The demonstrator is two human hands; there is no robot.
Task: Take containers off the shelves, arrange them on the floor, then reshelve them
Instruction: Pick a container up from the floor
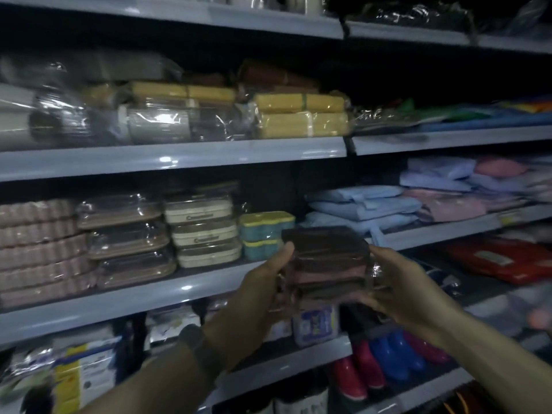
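Arms extended forward; left hand (263, 282), right hand (401, 283) grip container stack (325, 255), fingers apparently curled.

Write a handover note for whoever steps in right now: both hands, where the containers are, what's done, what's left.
Left hand: grips the left side of the stack of dark wrapped containers.
Right hand: holds its right side and underside.
The stack is in the air in front of the middle shelf, just right of the teal and yellow containers. The beige containers sit on that shelf.
Done: unclear whether this stack is coming off or going back. The floor is out of view.
Left: set the stack down, then handle the rest.
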